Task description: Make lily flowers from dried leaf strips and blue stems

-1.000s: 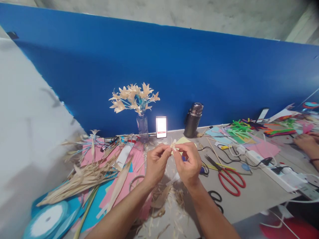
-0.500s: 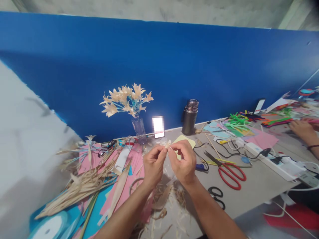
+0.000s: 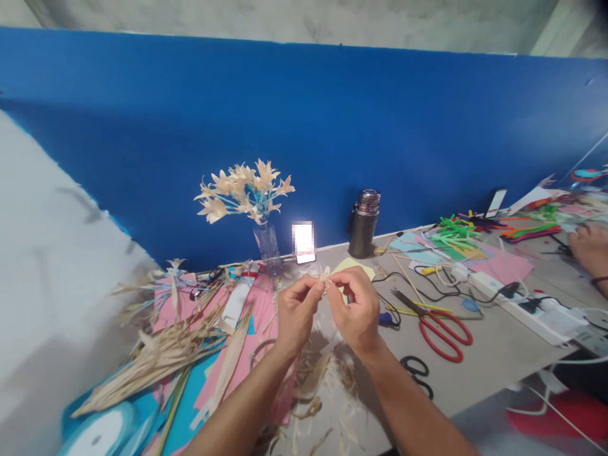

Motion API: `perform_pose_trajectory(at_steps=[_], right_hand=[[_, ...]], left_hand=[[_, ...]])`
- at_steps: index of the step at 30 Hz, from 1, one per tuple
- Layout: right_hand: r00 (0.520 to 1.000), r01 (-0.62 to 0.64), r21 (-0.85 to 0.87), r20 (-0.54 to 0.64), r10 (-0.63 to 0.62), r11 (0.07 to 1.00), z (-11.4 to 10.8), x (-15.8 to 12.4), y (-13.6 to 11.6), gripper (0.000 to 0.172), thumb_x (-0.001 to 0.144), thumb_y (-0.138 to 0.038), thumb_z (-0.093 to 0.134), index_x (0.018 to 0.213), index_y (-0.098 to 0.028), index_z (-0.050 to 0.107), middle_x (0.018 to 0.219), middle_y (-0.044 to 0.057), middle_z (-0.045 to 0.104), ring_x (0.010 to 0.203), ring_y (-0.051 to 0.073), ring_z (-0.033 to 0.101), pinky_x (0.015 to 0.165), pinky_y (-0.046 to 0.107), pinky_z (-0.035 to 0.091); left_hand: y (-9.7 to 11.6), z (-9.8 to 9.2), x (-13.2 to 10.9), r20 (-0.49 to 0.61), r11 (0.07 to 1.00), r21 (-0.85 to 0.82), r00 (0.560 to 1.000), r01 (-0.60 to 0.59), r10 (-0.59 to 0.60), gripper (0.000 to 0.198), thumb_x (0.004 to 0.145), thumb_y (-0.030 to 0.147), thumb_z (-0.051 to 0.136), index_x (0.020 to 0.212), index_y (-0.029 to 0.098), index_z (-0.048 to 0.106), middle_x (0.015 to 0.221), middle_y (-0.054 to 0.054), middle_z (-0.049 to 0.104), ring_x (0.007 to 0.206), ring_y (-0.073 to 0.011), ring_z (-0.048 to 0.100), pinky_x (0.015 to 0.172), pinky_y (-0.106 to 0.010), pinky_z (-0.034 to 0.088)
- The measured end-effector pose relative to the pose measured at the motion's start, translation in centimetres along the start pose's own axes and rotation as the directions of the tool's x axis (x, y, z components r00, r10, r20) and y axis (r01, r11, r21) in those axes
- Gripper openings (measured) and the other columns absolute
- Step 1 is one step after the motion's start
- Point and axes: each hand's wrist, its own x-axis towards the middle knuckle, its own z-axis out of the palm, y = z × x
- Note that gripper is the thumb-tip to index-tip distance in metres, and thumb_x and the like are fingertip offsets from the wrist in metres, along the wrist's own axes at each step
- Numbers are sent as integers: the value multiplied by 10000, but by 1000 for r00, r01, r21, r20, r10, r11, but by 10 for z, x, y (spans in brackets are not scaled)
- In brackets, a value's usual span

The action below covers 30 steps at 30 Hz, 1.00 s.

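Note:
A small cream husk flower (image 3: 325,275) is pinched between the fingertips of both my hands above the middle of the table. My left hand (image 3: 295,315) grips it from the left, thumb against forefinger. On the other side my right hand (image 3: 355,305) holds it with thumb and forefinger, the other fingers curled in. Its thin petals poke up over the fingertips; the base is hidden. Below my wrists lie dried husk scraps (image 3: 313,377). Behind my hands is a yellow paper sheet (image 3: 360,268). Cream flowers (image 3: 244,190) on blue stems stand in a clear vase (image 3: 267,248).
Left lie a bundle of dried husks (image 3: 152,364), pink paper (image 3: 259,301) and a ribbon spool (image 3: 102,437). Right are red-handled scissors (image 3: 441,326), black-handled scissors (image 3: 418,373) and a power strip (image 3: 522,310). A phone (image 3: 304,244) and thermos (image 3: 364,225) stand behind. Another person's hand (image 3: 589,250) is far right.
My hands keep their pinch, with the husk flower's petals showing slightly more spread. The whole view has shifted a little. The other person's hand has moved to the right.

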Motion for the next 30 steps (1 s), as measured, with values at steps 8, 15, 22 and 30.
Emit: perform_pose_trajectory(at_steps=[8, 15, 22, 30], right_hand=[[999, -35, 49, -18, 36, 998, -14, -9, 7, 140, 897, -109, 575, 969, -196, 658, 836, 23, 619, 683, 146, 535, 616, 283, 447], [980, -190, 139, 79, 180, 972, -16, -15, 21, 112, 901, -141, 585, 946, -200, 669, 871, 29, 632, 725, 156, 578, 632, 283, 455], [955, -279, 258, 180, 238, 925, -23, -16, 25, 97, 909, -167, 591, 940, -205, 675, 905, 41, 638, 791, 174, 605, 657, 290, 465], [946, -250, 209, 262, 193, 945, -16, -23, 30, 79, 898, -169, 621, 944, -205, 675, 870, 29, 647, 666, 141, 535, 597, 274, 442]], left_hand=[[4, -1, 6, 162, 910, -359, 974, 207, -157, 428, 672, 477, 852, 632, 154, 574, 516, 82, 359, 466, -42, 220, 453, -188, 187], [6, -1, 3, 310, 808, -475, 926, 348, -217, 438, 649, 419, 889, 655, 152, 541, 542, 93, 329, 471, -31, 160, 421, -164, 168], [-4, 1, 5, 340, 809, -500, 929, 308, -143, 263, 727, 335, 855, 711, 144, 675, 579, 42, 499, 464, -33, 312, 460, -178, 275], [-9, 4, 6, 183, 883, -429, 976, 190, -121, 245, 626, 374, 919, 748, 205, 789, 969, -43, 726, 919, -167, 625, 913, -319, 456]])
